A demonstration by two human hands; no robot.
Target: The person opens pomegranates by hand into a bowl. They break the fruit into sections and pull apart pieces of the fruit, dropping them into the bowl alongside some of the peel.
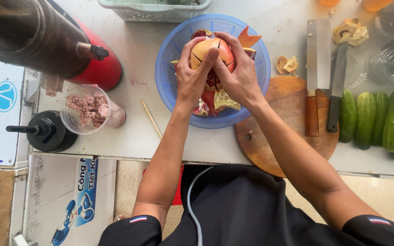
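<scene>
fingers: left hand (192, 79) and right hand (238, 75) both curled tight around the pomegranate (208, 52), thumbs at the scored cuts.
pomegranate: held over the blue basket (169, 82) on the table (133, 136).
handling: likely firm rind, fragile juicy seeds, slippery; grip rind sections.

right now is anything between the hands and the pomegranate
Nothing visible does. The left hand and right hand both already clasp the scored pomegranate directly, holding it over the blue colander.
</scene>
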